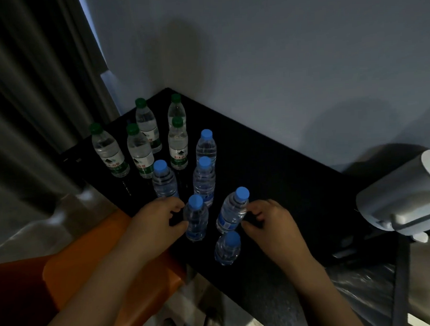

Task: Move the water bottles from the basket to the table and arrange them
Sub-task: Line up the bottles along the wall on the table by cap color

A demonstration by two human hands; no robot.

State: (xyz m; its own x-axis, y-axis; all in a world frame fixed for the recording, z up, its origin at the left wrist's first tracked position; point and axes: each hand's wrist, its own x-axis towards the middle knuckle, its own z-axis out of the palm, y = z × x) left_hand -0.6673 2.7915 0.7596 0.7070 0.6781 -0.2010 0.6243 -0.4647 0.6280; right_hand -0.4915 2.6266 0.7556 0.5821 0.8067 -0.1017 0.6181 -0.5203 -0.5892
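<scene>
Where the grey curtain [32, 110] hangs at the far left, the orange basket [89, 256] sits below it, just beside the left corner of the black table [284, 179]; what lies inside it cannot be seen. On the table's far left end stand five green-capped bottles [140, 151], all upright, in a loose cluster. Just right of them and nearer stand three blue-capped bottles [205, 180], also upright. The left hand [159, 220] reaches over the basket's rim and is curled round the left-held bottle [196, 221], a fourth blue-capped one: thumb on its near side, fingers on the far side, the bottle upright. To its right, the tilted bottle [232, 211] leans with its blue cap toward the far right. The right hand [269, 222] pinches it at the shoulder, curled fingertips above and thumb below. Whether its base touches the table I cannot tell. Nearest the table's front edge, between the two forearms, the front bottle [227, 249] stands alone, blue-capped and untouched. At the far right a white appliance [405, 202] sits at the table's end, well apart from the bottles.
</scene>
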